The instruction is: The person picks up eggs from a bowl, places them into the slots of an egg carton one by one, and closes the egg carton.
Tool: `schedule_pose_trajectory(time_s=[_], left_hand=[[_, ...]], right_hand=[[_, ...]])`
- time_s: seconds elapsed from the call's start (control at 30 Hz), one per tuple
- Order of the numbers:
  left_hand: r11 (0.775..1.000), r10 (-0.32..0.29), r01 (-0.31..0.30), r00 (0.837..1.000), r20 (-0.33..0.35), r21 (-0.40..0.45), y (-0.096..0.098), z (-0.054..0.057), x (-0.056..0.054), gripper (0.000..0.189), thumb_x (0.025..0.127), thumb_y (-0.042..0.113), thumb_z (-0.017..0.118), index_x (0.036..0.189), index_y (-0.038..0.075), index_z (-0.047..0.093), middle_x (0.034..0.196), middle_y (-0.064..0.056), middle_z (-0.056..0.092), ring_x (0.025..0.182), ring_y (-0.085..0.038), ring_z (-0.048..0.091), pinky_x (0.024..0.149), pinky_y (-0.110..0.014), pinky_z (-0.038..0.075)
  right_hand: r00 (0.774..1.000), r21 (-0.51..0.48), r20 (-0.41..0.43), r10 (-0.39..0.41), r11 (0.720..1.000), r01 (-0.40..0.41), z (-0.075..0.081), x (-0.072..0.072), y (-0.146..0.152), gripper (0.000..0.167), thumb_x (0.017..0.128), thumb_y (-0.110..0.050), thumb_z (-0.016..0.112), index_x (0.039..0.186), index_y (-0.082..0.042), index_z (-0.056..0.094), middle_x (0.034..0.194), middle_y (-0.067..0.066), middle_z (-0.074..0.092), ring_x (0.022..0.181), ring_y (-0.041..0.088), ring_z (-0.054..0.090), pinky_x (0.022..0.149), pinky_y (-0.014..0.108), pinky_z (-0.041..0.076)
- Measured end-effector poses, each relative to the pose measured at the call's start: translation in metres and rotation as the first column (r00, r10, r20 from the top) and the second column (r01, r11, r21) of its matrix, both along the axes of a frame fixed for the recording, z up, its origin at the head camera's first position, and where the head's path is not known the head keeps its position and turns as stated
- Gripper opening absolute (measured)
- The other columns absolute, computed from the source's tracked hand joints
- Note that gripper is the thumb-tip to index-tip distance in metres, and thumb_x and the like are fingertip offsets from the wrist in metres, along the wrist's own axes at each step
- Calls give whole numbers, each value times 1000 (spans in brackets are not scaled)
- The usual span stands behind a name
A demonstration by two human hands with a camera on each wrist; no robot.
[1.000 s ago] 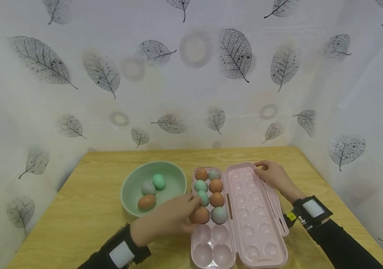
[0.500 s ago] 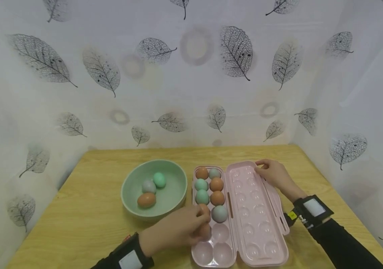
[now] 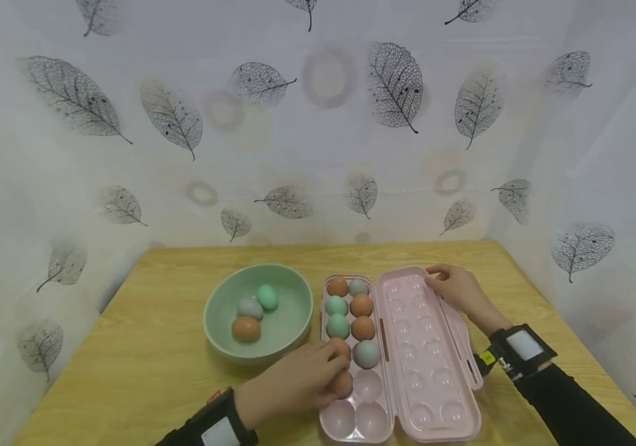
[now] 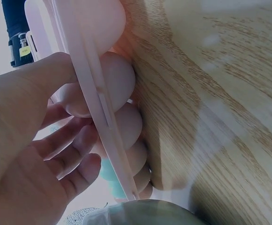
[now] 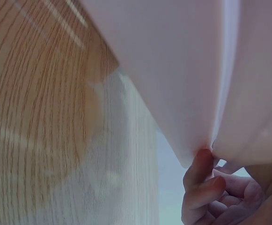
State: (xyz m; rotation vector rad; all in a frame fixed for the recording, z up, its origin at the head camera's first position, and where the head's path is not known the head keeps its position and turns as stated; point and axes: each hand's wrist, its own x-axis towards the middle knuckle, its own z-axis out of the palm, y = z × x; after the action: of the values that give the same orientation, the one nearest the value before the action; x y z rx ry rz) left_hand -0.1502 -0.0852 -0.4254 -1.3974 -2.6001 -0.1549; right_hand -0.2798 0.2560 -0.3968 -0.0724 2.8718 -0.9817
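A pink plastic egg carton (image 3: 344, 427) lies with its lid (image 3: 426, 371) folded out to the right. My left hand (image 3: 298, 378) pinches a brown egg (image 3: 343, 384) between thumb and fingers, low in a left-column cup. In the left wrist view that egg (image 4: 75, 101) shows just above the rim. Right behind it a brown egg (image 3: 340, 348) is partly hidden by my fingers. Brown, green and grey-blue eggs fill the cups farther back, such as the grey-blue egg (image 3: 366, 354). My right hand (image 3: 459, 294) grips the lid's far right corner; the fingertips (image 5: 202, 161) show at its edge.
A light green bowl (image 3: 212, 337) stands left of the carton, close to my left forearm. In it lie a brown egg (image 3: 246, 329), a grey egg (image 3: 250, 308) and a green egg (image 3: 267, 297). A leaf-print curtain (image 3: 318, 136) surrounds the wooden table (image 3: 128, 347).
My left hand has moved toward me along the carton; a brown egg now sits between its fingers in a nearer cup that showed bare before. My right hand has stayed at the lid.
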Motion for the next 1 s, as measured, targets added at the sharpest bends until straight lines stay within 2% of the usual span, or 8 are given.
schedule_pose_trajectory(time_s=[0.5, 0.67, 0.77, 0.87, 1.0], left_hand=[[1000, 1, -1, 1000, 9, -11, -1, 2, 1, 38, 83, 35, 81, 113, 21, 60, 109, 8, 52, 92, -6, 51, 80, -15, 46], [1000, -9, 9, 1000, -8, 12, -1, 3, 0, 36, 85, 34, 80, 112, 20, 60, 109, 8, 52, 91, -5, 50, 79, -13, 45], [999, -6, 6, 1000, 5, 39, -1, 5, 0, 34, 87, 33, 78, 112, 19, 59, 108, 9, 51, 88, -4, 49, 77, -12, 43], [998, 22, -24, 999, 42, 54, -1, 8, 0, 30, 91, 34, 74, 112, 19, 59, 106, 9, 53, 86, -3, 49, 75, -13, 45], [993, 118, -121, 987, 107, 13, -4, 17, -4, 24, 97, 38, 64, 112, 20, 62, 103, 9, 58, 89, -4, 53, 78, -20, 51]], right_hand=[[1000, 9, -12, 2, 1000, -2, 2, 1, -1, 47, 101, -28, 56, 137, 4, 57, 118, 28, 66, 95, 32, 65, 75, 35, 55], [1000, 8, -9, -2, 1000, 2, 0, -1, -1, 47, 102, -28, 55, 137, 3, 57, 117, 27, 66, 94, 30, 66, 73, 33, 54], [1000, 8, -11, -5, 1000, 5, 0, -2, -1, 47, 101, -28, 55, 137, 2, 58, 116, 26, 67, 93, 29, 66, 72, 30, 53], [1000, 3, -10, -8, 1000, 8, 0, -1, -1, 47, 101, -29, 55, 137, 2, 58, 115, 26, 67, 92, 28, 65, 70, 29, 52], [1000, 0, -6, -13, 1000, 13, 0, 0, -2, 47, 101, -29, 55, 137, 2, 58, 117, 26, 66, 93, 29, 65, 72, 30, 52]])
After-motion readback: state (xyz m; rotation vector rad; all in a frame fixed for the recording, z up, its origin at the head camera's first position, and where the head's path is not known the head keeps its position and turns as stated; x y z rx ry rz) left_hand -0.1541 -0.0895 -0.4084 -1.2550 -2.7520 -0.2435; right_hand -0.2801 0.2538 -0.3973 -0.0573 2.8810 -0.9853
